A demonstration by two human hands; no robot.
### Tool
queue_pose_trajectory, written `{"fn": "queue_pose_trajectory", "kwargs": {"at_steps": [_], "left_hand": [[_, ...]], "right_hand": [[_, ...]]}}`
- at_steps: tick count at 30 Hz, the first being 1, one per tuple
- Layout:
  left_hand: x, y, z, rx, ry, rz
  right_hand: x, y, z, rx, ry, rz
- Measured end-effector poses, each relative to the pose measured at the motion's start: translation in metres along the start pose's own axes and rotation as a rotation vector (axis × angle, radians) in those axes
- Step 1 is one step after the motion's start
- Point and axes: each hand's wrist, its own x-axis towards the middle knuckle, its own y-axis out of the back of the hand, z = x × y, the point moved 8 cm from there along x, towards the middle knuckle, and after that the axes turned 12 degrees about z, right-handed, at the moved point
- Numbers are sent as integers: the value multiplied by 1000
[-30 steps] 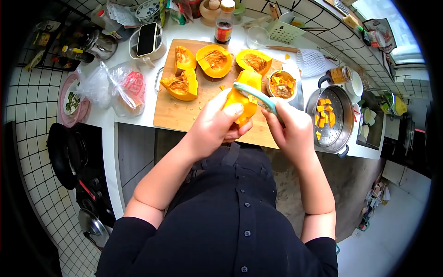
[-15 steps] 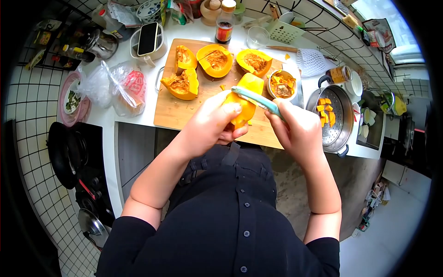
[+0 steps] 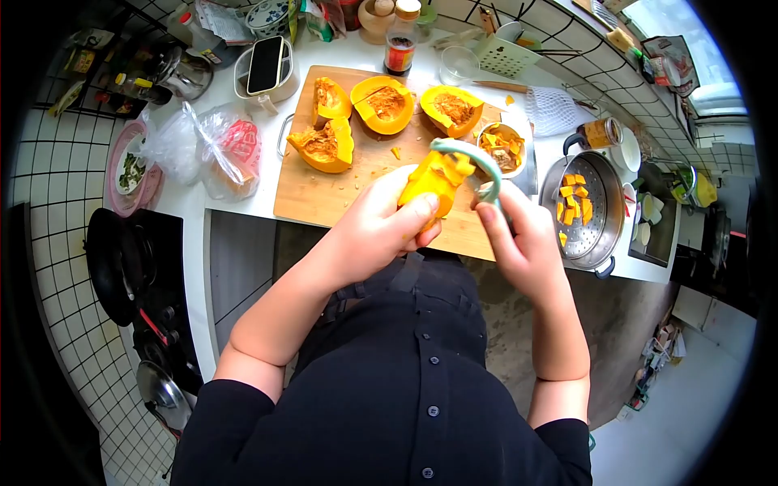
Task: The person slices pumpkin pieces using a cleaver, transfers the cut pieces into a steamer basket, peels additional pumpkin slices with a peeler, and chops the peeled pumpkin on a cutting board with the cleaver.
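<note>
My left hand (image 3: 389, 215) is wrapped round a piece of pumpkin (image 3: 431, 185), held above the front of the wooden cutting board (image 3: 324, 198). My right hand (image 3: 521, 239) grips a light-green peeler (image 3: 483, 162), whose head reaches over the far end of that piece. Whether the blade touches the pumpkin I cannot tell. Several cut pumpkin chunks lie on the board behind, among them a seeded chunk (image 3: 382, 105), another (image 3: 451, 109) and a left one (image 3: 324, 147). A bowl of peelings and scraps (image 3: 502, 150) stands just beyond my right hand.
A steamer pot (image 3: 598, 235) with pumpkin cubes stands on the right. Plastic bags (image 3: 231, 158) sit left of the board. Behind it are a sauce bottle (image 3: 399, 40), a clear bowl (image 3: 459, 63) and a container with a phone (image 3: 265, 65) on top. A black pan (image 3: 113, 259) is at far left.
The pumpkin piece has been turned and tilted in my left hand. The peeler has swung up, its head now over the piece's far end. The whole view has shifted slightly.
</note>
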Motion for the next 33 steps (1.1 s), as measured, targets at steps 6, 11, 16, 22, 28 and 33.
{"fn": "queue_pose_trajectory", "kwargs": {"at_steps": [6,11,16,22,28,33], "left_hand": [[-1,1,0,70,13,13],[0,-1,3,54,24,4],[1,-4,1,16,-67,53],[1,-2,-2,80,-176,111],[-1,1,3,38,-65,13],[1,3,8,112,-249,81]], "right_hand": [[-1,-10,-2,-91,102,-52],[-4,-14,1,-195,179,-7],[-5,-16,-5,-354,205,36],[-10,-20,-4,-451,271,98],[-6,-16,-11,-539,357,111],[-6,-21,-10,-461,328,167]]}}
